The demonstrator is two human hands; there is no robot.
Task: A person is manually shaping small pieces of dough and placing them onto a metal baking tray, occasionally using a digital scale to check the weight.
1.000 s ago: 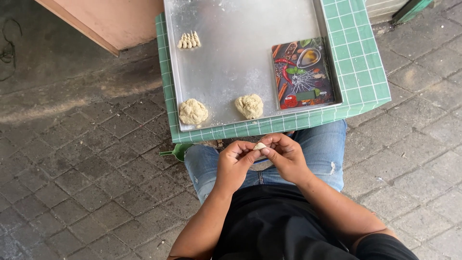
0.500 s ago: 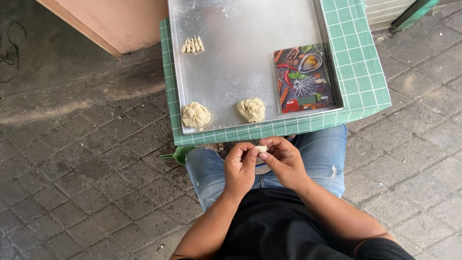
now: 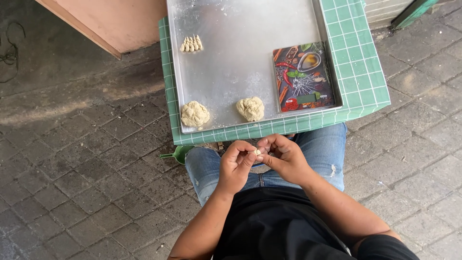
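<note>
Little has shifted since earlier: left hand (image 3: 236, 166) and right hand (image 3: 284, 156) still pinch-shape a small pale dough piece (image 3: 258, 152) at six o'clock below the shiny metal tray (image 3: 231, 72), where placing it beside the row of shaped dough pieces (image 3: 191, 44) at eleven o'clock looks due.

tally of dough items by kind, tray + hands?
Dough lumps on the metal tray: 2, left lump and right lump
Row of small shaped pieces: 1 row; single pieces too small to count
Small dough piece pinched between left hand and right hand: 1
Total: 4
</note>
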